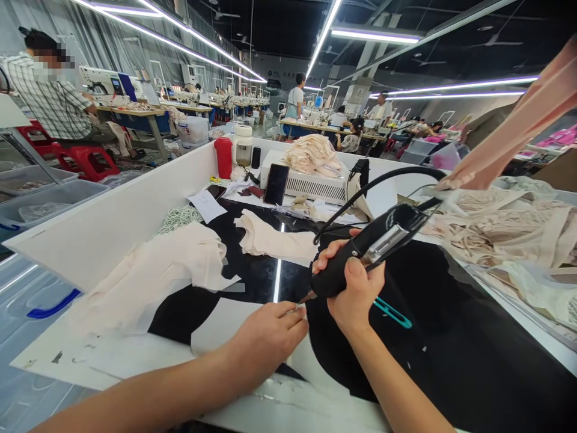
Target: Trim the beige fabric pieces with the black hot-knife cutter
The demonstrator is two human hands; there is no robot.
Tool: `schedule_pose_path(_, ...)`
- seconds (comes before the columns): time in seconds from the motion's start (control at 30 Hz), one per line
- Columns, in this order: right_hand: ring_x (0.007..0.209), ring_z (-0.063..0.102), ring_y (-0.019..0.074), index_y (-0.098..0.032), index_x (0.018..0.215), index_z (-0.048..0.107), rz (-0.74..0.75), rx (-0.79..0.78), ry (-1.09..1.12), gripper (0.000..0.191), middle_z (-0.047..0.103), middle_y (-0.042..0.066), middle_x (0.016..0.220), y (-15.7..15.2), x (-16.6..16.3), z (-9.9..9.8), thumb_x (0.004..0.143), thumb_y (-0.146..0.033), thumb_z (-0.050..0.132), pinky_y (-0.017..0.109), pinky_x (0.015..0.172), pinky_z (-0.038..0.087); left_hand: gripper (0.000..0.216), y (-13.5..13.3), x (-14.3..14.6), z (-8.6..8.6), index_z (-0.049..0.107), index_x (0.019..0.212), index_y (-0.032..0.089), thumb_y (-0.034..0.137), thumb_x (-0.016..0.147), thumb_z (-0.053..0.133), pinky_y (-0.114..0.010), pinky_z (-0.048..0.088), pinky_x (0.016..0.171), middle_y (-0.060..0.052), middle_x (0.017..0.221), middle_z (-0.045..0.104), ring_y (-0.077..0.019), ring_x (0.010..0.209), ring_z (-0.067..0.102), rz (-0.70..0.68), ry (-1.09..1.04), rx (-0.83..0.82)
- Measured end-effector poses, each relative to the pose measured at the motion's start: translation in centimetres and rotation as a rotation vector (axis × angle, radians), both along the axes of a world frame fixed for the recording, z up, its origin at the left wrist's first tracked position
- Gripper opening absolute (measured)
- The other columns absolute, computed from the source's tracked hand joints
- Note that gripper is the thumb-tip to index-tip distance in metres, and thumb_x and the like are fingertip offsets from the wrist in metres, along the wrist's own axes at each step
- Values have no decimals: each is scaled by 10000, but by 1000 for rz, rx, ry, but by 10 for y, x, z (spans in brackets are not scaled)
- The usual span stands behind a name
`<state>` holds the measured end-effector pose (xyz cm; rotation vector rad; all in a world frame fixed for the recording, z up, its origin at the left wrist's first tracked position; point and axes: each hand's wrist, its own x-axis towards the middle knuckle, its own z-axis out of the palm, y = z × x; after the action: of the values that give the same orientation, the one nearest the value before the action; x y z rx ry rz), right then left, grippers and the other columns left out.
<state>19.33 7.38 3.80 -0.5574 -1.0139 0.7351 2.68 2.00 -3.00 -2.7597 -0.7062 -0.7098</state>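
Observation:
My right hand [354,282] is wrapped round a black corded hand tool [378,240], its metal tip pointing down-left toward the glossy black worktop [451,337]. My left hand [268,337] is pinched at that tip, fingers closed on something small and pale that I cannot make out. A teal thread snipper [393,313] lies on the worktop just right of my right hand. Cream fabric pieces [157,276] lie to the left, and a smaller one [270,240] lies behind the tool.
A white wall [112,222] fences the left side. At the back stand a red cup [223,157], a phone [276,184], a white box [311,183] topped with folded cloth. A lace heap [500,228] fills the right. Other people work at distant tables.

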Motion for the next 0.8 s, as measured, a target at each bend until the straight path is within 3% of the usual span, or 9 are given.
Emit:
schedule_pose_path(0.23, 611, 629, 129, -319, 1219, 614, -7, -17, -26, 470, 691, -57, 865, -1, -1, -3, 914, -538, 897, 275, 555, 582, 280, 3, 3, -10, 724, 1088, 121, -85, 1042, 540, -306, 664, 1117, -117, 1194, 849, -203, 1128, 829, 9, -5, 30)
schedule_pose_path(0.43, 635, 648, 129, -308, 1216, 620, 6, -8, -56, 457, 700, -52, 888, -1, -1, -2, 915, -516, 894, 272, 574, 599, 250, 8, 4, -19, 714, 1114, 121, -41, 1091, 525, -313, 671, 1123, -105, 1171, 855, -200, 1119, 835, -1, -79, 26)
schedule_pose_path(0.67, 681, 708, 124, -276, 1102, 695, 30, -17, -102, 351, 745, -36, 936, -10, 14, 11, 920, -458, 933, 280, 637, 662, 320, 9, 6, -21, 712, 1116, 137, -86, 1055, 490, -316, 676, 1130, -84, 1158, 859, -192, 1127, 839, 0, -83, -5)
schedule_pose_path(0.8, 757, 761, 154, -291, 1212, 725, 34, -59, -126, 422, 790, 0, 1031, -18, 29, 20, 895, -436, 963, 321, 674, 720, 301, 10, 7, -27, 719, 1130, 134, -81, 1039, 529, -311, 677, 1120, -93, 1169, 863, -197, 1123, 845, -1, -138, -19)
